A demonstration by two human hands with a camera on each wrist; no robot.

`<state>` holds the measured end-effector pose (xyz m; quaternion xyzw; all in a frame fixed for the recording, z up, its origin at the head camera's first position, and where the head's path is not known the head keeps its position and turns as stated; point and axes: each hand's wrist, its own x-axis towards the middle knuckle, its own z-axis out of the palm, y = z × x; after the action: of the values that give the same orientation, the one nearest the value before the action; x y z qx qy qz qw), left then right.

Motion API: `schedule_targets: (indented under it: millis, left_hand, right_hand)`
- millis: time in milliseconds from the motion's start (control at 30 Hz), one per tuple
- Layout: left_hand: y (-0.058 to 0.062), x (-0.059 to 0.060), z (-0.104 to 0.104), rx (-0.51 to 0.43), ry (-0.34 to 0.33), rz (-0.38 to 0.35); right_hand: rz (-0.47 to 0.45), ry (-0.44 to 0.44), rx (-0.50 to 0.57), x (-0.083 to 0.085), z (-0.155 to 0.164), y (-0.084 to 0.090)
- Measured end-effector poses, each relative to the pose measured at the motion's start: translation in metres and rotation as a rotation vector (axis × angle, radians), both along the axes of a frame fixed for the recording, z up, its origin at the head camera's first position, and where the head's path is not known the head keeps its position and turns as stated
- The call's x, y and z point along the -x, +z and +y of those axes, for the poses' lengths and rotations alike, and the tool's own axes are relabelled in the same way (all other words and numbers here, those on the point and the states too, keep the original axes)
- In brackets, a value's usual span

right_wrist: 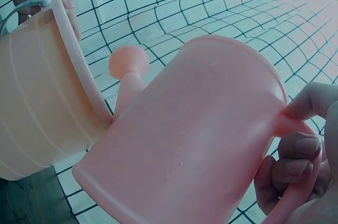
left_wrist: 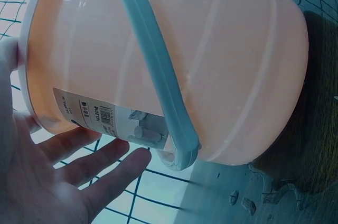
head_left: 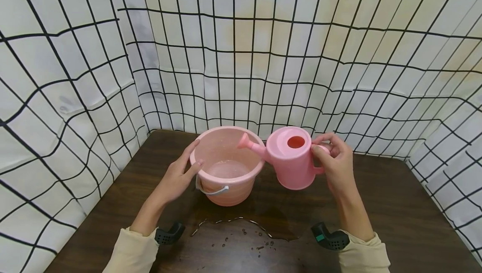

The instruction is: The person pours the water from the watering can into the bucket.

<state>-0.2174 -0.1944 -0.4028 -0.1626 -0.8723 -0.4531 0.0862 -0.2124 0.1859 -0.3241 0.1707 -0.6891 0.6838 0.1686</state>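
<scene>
A pale pink bucket (head_left: 229, 187) stands upright on the table, its pale handle (head_left: 215, 191) hanging down at the front. My left hand (head_left: 177, 177) holds the bucket's left rim, thumb over the edge; in the left wrist view several fingers (left_wrist: 105, 163) spread along the outer wall near a label (left_wrist: 105, 118). By its handle, my right hand (head_left: 337, 162) grips a pink watering can (head_left: 295, 168) beside the bucket. The can's spout (head_left: 256, 147) reaches across the right rim, its rose (head_left: 244, 140) over the bucket's opening. An orange-red inside shows through the can's round top hole.
Spilled water with a shiny edge (head_left: 241, 218) and several drops lies on the dark wooden table (head_left: 391, 206) in front of the bucket. White sheeting behind black wire grid (head_left: 233, 63) walls in the back and both sides. Dark bands sit on both wrists.
</scene>
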Motion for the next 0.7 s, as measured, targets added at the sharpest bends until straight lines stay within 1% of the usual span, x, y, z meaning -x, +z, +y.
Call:
schedule_targets:
  millis: [200,433,700]
  left_hand:
    - [-0.0004,0.0009,0.0024,-0.002,0.0,0.007]
    - [-0.0016,0.001,0.0049,-0.013,-0.004,0.028]
    - [-0.0018,0.0017,0.0051,-0.016,0.008,0.029]
  right_hand:
    - [-0.042,-0.003,0.003,-0.0023,0.0032,0.0017]
    - [-0.033,0.006,-0.012,-0.003,0.0061,0.0035]
    - [-0.012,0.051,-0.014,-0.0015,0.0071,0.004]
